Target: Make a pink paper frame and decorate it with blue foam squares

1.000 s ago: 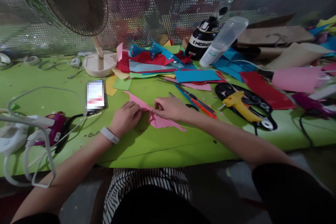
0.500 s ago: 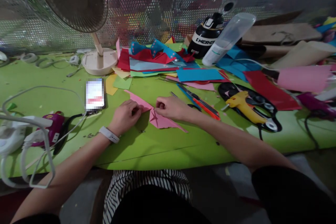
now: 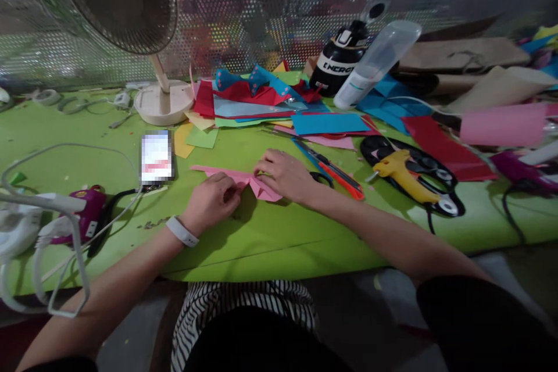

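Observation:
A piece of folded pink paper (image 3: 267, 192) lies on the green tabletop between my hands, with a long straight edge running out to the left. My left hand (image 3: 213, 200), with a pale band on its wrist, has its fingers curled and pinches the paper's left part. On the paper's right side rests my right hand (image 3: 283, 174), fingers bent over it and gripping its edge; part of the paper is hidden beneath. Just right of that hand, the black handle of scissors (image 3: 321, 178) and an orange-red utility knife (image 3: 335, 173) lie on the table.
Coloured paper sheets (image 3: 330, 124) are piled at the back. A yellow glue gun (image 3: 407, 180) rests on a black holder at right. A phone (image 3: 157, 157), a desk fan (image 3: 163, 102) and a power strip with cables (image 3: 26, 221) stand left. Bottles (image 3: 340, 61) are behind.
The pink paper has been turned and folded, its long edge now nearly level. My right hand has shifted slightly up and spread over it; my left hand has moved a little to the right.

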The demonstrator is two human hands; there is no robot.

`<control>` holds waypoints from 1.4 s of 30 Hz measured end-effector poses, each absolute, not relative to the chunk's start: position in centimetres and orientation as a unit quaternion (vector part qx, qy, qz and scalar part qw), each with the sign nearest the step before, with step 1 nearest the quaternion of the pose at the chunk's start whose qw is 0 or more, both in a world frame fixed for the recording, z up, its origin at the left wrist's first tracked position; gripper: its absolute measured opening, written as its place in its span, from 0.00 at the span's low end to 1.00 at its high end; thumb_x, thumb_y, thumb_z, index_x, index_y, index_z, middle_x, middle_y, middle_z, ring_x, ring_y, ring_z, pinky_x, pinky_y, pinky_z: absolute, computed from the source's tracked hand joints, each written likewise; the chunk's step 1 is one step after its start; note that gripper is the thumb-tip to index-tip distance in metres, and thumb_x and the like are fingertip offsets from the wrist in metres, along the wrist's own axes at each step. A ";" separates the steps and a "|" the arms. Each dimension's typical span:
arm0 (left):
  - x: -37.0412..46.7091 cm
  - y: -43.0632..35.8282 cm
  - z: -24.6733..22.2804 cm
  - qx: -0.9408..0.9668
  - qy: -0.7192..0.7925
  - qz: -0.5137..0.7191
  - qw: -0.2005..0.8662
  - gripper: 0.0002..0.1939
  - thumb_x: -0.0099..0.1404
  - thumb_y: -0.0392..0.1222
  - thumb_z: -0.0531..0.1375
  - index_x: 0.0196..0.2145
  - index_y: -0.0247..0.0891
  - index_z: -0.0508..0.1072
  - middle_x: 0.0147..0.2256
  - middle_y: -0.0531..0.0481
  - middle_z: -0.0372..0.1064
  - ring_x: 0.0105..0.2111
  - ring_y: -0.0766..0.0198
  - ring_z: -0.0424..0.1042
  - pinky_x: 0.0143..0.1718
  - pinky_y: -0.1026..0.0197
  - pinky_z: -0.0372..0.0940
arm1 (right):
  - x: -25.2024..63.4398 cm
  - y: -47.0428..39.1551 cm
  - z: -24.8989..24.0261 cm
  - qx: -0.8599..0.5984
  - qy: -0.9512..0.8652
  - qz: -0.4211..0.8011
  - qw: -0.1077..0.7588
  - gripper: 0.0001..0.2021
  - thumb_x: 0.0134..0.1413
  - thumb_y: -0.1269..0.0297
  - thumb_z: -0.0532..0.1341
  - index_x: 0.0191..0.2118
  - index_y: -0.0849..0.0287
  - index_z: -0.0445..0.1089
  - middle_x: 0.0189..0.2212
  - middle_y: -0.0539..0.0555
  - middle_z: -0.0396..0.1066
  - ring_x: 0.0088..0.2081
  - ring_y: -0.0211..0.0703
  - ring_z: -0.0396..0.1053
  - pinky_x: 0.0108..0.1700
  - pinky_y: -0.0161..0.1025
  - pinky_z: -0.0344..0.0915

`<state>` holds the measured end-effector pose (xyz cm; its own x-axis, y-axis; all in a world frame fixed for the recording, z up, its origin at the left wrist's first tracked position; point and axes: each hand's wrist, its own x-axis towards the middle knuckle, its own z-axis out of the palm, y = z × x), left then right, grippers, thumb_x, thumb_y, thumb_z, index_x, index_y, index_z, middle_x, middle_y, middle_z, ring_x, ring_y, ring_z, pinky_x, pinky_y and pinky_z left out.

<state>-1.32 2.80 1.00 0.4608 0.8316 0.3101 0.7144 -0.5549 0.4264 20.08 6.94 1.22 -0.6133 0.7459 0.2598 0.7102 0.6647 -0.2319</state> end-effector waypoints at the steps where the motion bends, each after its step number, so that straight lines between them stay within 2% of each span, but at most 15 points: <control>1: -1.3 2.8 1.0 0.847 0.457 0.246 0.118 0.09 0.65 0.39 0.56 0.27 0.35 0.69 0.28 0.48 0.68 0.27 0.65 0.65 0.28 0.62 0.59 | 20.1 6.8 1.4 -0.401 -0.898 0.046 0.175 0.07 0.60 0.67 0.58 0.37 0.60 0.73 0.36 0.57 0.68 0.39 0.46 0.64 0.39 0.41 0.58; 5: -1.1 2.8 1.2 0.853 0.461 0.225 0.102 0.11 0.66 0.40 0.55 0.26 0.35 0.69 0.28 0.48 0.69 0.25 0.66 0.64 0.26 0.63 0.57 | 20.1 5.3 2.5 -0.409 -0.893 0.061 0.181 0.07 0.56 0.65 0.59 0.36 0.61 0.71 0.34 0.56 0.68 0.37 0.45 0.64 0.39 0.41 0.57; 9: -0.7 2.3 1.6 0.862 0.467 0.182 0.071 0.08 0.64 0.38 0.56 0.28 0.35 0.70 0.30 0.47 0.70 0.26 0.65 0.66 0.26 0.63 0.58 | 20.1 3.8 2.7 -0.430 -0.895 0.061 0.103 0.14 0.54 0.53 0.62 0.33 0.61 0.70 0.32 0.56 0.68 0.35 0.46 0.64 0.38 0.41 0.55; 14: 0.2 1.1 2.2 0.869 0.478 0.129 -0.001 0.07 0.64 0.38 0.54 0.30 0.35 0.70 0.31 0.47 0.71 0.26 0.64 0.67 0.22 0.63 0.56 | 20.2 3.4 2.0 -0.428 -0.898 0.062 0.085 0.12 0.61 0.57 0.57 0.34 0.60 0.69 0.32 0.56 0.68 0.37 0.46 0.64 0.39 0.40 0.55; 19: 0.7 0.4 2.3 0.878 0.466 0.101 -0.045 0.07 0.63 0.37 0.54 0.30 0.36 0.69 0.30 0.46 0.71 0.26 0.63 0.69 0.22 0.62 0.57 | 20.0 3.3 2.0 -0.427 -0.900 0.064 0.068 0.11 0.59 0.58 0.57 0.37 0.61 0.68 0.35 0.58 0.69 0.38 0.49 0.65 0.39 0.42 0.55; 23: 0.4 0.0 2.1 0.876 0.472 0.096 -0.039 0.06 0.62 0.35 0.54 0.30 0.36 0.70 0.30 0.45 0.71 0.26 0.62 0.68 0.21 0.62 0.57 | 19.7 2.6 1.9 -0.431 -0.896 0.059 0.094 0.10 0.59 0.60 0.57 0.40 0.62 0.67 0.37 0.59 0.69 0.39 0.49 0.65 0.40 0.43 0.56; 27: 0.0 0.0 2.2 0.873 0.475 0.111 -0.008 0.07 0.63 0.37 0.55 0.28 0.36 0.70 0.28 0.47 0.70 0.23 0.64 0.65 0.20 0.63 0.55 | 19.4 2.0 1.5 -0.456 -0.882 0.052 0.111 0.11 0.58 0.57 0.59 0.37 0.61 0.66 0.36 0.59 0.68 0.38 0.49 0.65 0.39 0.43 0.57; 30: -0.3 0.5 2.5 0.879 0.455 0.144 -0.010 0.10 0.64 0.39 0.55 0.27 0.36 0.70 0.28 0.46 0.71 0.26 0.63 0.67 0.26 0.61 0.62 | 19.1 2.2 1.1 -0.450 -0.886 0.074 0.090 0.11 0.58 0.58 0.60 0.38 0.61 0.67 0.35 0.58 0.69 0.38 0.49 0.65 0.38 0.42 0.57; 32: -0.8 1.3 2.7 0.882 0.439 0.170 -0.029 0.09 0.66 0.39 0.54 0.32 0.35 0.72 0.37 0.42 0.73 0.36 0.57 0.71 0.37 0.55 0.66 | 18.9 2.5 0.9 -0.440 -0.890 0.079 0.093 0.09 0.60 0.61 0.57 0.41 0.62 0.68 0.36 0.58 0.70 0.38 0.48 0.66 0.39 0.42 0.57; 34: -1.4 2.1 2.7 0.889 0.420 0.177 -0.036 0.10 0.66 0.37 0.54 0.42 0.34 0.72 0.50 0.39 0.70 0.48 0.52 0.69 0.48 0.49 0.65 | 18.8 2.9 0.8 -0.428 -0.895 0.068 0.108 0.08 0.62 0.64 0.55 0.41 0.62 0.69 0.37 0.58 0.70 0.39 0.47 0.66 0.40 0.42 0.57; 35: -1.7 2.4 2.6 0.895 0.413 0.164 -0.029 0.12 0.66 0.36 0.53 0.45 0.34 0.71 0.53 0.39 0.68 0.51 0.51 0.67 0.50 0.48 0.64 | 18.7 3.1 0.9 -0.422 -0.897 0.057 0.115 0.08 0.62 0.65 0.55 0.40 0.61 0.70 0.37 0.58 0.70 0.39 0.47 0.66 0.40 0.42 0.58; 39: -2.5 2.9 2.2 0.904 0.418 0.087 0.010 0.18 0.62 0.30 0.54 0.50 0.34 0.69 0.50 0.41 0.71 0.46 0.54 0.71 0.48 0.51 0.66 | 18.9 3.8 1.3 -0.401 -0.905 0.002 0.145 0.09 0.64 0.66 0.55 0.39 0.62 0.72 0.38 0.60 0.70 0.40 0.48 0.66 0.41 0.43 0.57; 42: -2.4 2.3 2.4 0.906 0.418 0.067 0.013 0.14 0.63 0.31 0.54 0.46 0.34 0.71 0.45 0.42 0.73 0.42 0.56 0.72 0.45 0.54 0.67 | 19.5 4.2 1.3 -0.386 -0.910 -0.004 0.152 0.11 0.65 0.68 0.53 0.38 0.63 0.72 0.39 0.61 0.70 0.39 0.48 0.66 0.40 0.43 0.57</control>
